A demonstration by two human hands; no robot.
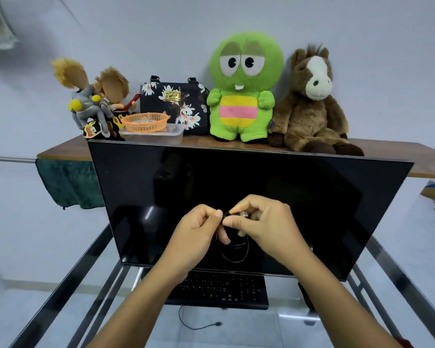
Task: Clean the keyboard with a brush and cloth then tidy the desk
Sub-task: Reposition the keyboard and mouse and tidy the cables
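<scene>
Both hands are raised in front of the dark monitor [236, 187]. My left hand [201, 226] has its fingers curled and pinches the black cable [232, 257]. My right hand [264, 222] pinches the same cable at its top. A pale metallic bit shows between the right fingers, and I can't tell what it is. The cable's loops hang below the hands and are hard to make out against the black screen.

The keyboard [219, 290] lies on the glass desk [60, 285] under the monitor's lower edge. Its back row is hidden by the screen and its left end by my left forearm. The key legends are too small to read.

1 loose cord [194, 325] lies just in front of the keyboard, plug end free. A tiny mark on the monitor's bottom bezel is unreadable.

A teal cloth [68, 182] hangs under the shelf [425, 159], its right part behind the monitor. The gold plate on the floral bag [173, 104] carries writing I can't read.
</scene>
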